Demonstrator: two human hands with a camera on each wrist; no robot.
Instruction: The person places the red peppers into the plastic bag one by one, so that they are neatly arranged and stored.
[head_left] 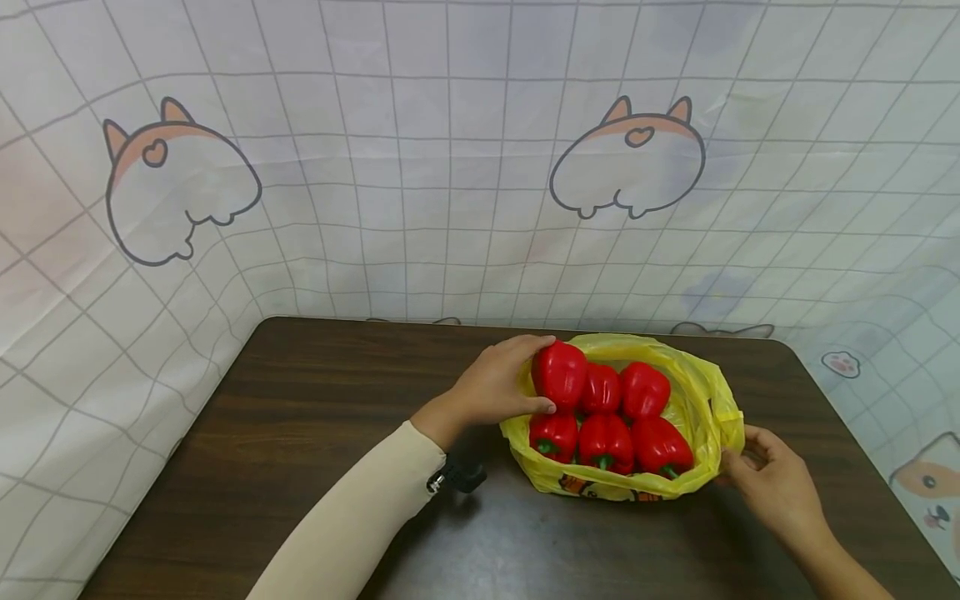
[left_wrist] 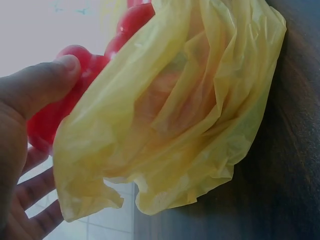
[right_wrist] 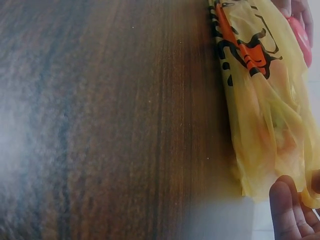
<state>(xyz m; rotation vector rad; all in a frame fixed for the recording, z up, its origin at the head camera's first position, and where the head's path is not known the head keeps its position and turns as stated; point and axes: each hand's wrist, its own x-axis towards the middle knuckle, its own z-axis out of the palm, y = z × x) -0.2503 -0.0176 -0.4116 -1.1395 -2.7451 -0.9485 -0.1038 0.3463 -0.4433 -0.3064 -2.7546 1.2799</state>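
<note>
A yellow plastic bag (head_left: 538,477) lies with its mouth open toward the head camera, showing several red bell peppers (head_left: 604,442) inside. My left hand (head_left: 491,385) grips one bell pepper (head_left: 559,375) at the bag's back left, thumb on its near side and fingers on its far side. In the left wrist view, that pepper (left_wrist: 47,117) shows past the bag's edge, and part of the hand's fingers is behind the plastic. At the bag's right side, my right hand (head_left: 783,487) pinches the edge of the yellow plastic. A printed orange and black figure (right_wrist: 255,55) marks the bag.
The bag rests on a dark wood-grain table (head_left: 315,433), near its back right. Behind and beside the table hangs a white cloth (head_left: 420,167) with a grid and cartoon animals. A black strap device (head_left: 459,475) sits on the left wrist.
</note>
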